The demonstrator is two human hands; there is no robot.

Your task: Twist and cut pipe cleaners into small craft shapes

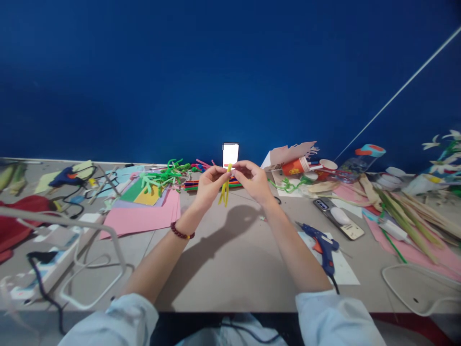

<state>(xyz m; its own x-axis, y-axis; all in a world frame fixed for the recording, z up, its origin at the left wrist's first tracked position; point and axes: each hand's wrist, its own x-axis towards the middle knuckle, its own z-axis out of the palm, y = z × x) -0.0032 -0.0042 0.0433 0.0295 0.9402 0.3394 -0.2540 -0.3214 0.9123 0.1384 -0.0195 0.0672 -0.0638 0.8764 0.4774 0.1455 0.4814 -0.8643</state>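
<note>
My left hand (210,185) and my right hand (253,180) meet above the middle of the grey table (230,259). Both pinch the top of a small bundle of yellow pipe cleaners (225,188), whose ends hang down between them. A dark red bead bracelet (182,233) sits on my left wrist. Behind the hands lie more pipe cleaners, green (163,175) and mixed colours (201,183).
Pink and coloured paper sheets (144,211) lie to the left, with cables and a white power strip (54,264). A blue glue gun (322,245), a phone (338,218), an orange paper cup (294,166) and dried leaves (410,216) lie to the right. A lit phone screen (230,154) stands at the back.
</note>
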